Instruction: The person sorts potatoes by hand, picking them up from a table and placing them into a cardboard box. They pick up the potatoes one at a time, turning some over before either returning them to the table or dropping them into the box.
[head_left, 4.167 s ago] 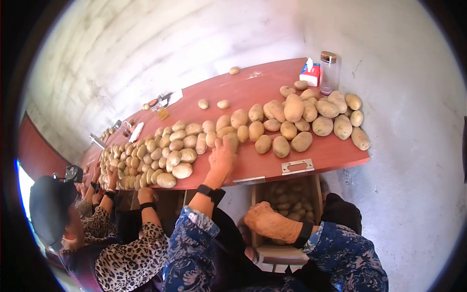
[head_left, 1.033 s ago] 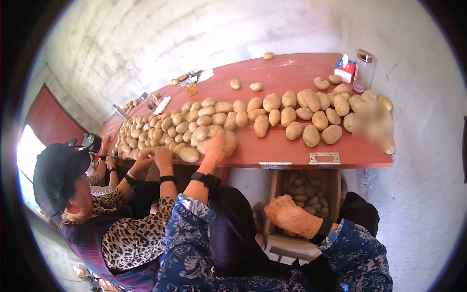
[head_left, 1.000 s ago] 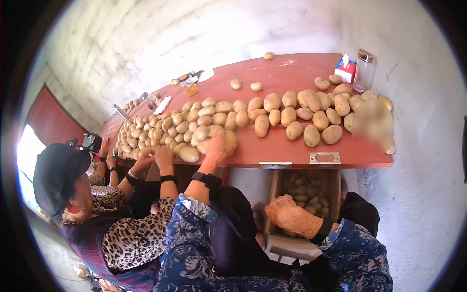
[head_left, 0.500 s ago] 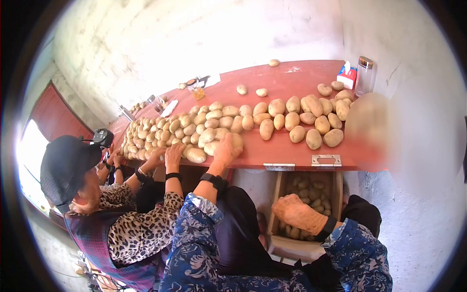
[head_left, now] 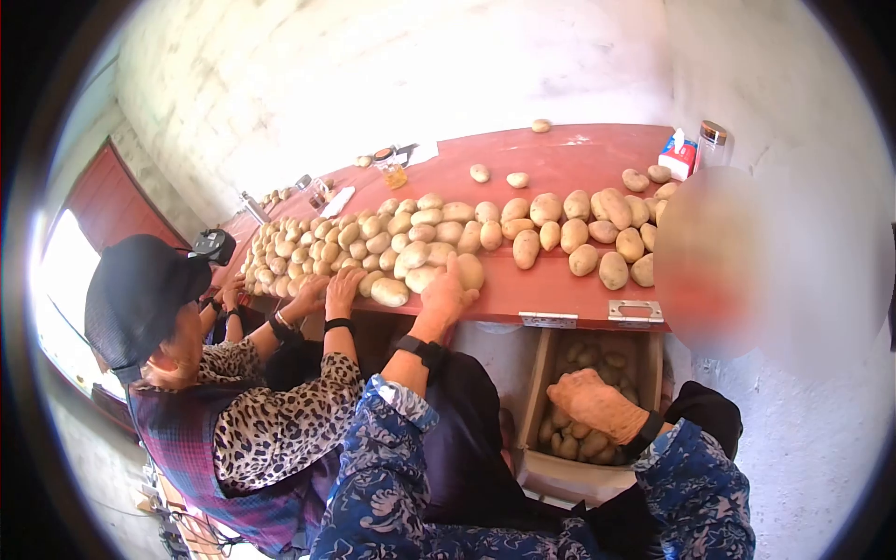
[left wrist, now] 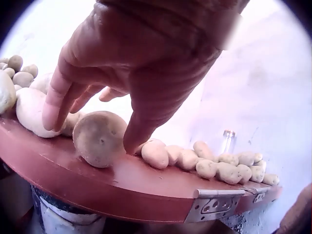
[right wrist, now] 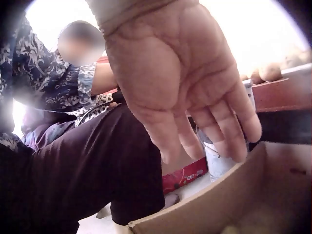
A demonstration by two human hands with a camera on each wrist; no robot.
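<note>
A long bed of potatoes covers the front of the red table. At its right end my left hand reaches down with extended fingers beside a large pale potato. In the left wrist view, the thumb touches this potato on one side and the spread fingers lie against a neighbouring potato. My right hand hangs over a cardboard box of potatoes. Its palm faces the right wrist camera, fingers loose, holding nothing.
Another person sits close on my left, hands at the potatoes. A tissue box, a lidded bottle and a jar stand at the back. A metal plate sits on the table's edge. The far-right potatoes are blurred.
The head view has shifted, so the scene sits farther right and lower. Since 4.2 seconds ago, a gap has opened right of the large potato. Both my hands keep much the same pose lately.
</note>
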